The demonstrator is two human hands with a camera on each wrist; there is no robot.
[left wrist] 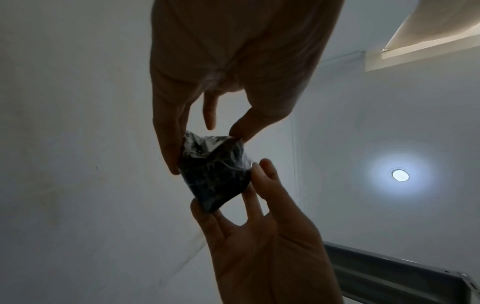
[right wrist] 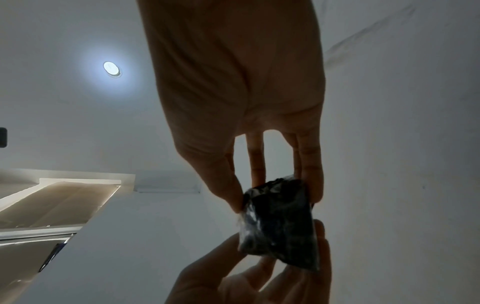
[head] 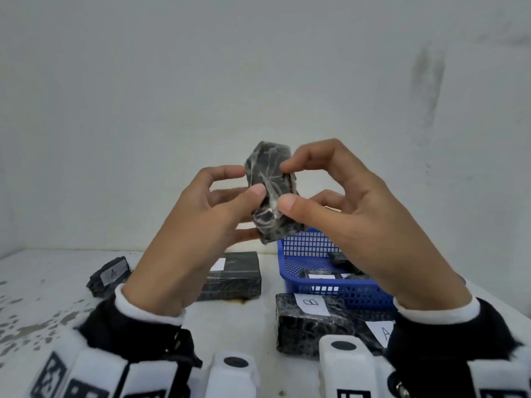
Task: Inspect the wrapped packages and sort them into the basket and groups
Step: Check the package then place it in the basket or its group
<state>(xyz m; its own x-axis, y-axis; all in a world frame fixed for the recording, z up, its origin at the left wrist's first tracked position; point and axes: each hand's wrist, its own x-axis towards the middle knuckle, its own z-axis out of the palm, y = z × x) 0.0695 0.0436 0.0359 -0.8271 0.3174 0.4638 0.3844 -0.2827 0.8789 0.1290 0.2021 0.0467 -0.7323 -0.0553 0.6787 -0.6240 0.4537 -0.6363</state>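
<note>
Your left hand (head: 207, 214) and right hand (head: 342, 202) both pinch the small black plastic-wrapped package (head: 271, 193), held up mid-frame above the white table (head: 43, 282). You're partway, I'd say: a few packages already sit in the blue mesh basket (head: 304, 248) lower right, while black film-wrapped blocks labelled A (head: 110, 275) and B (head: 310, 320) lie grouped outside it.

Between your fingertips (head: 258, 191) sits a black package (head: 270, 193) with pale streaks in its wrap; below them, a blue basket (head: 290, 265).
</note>
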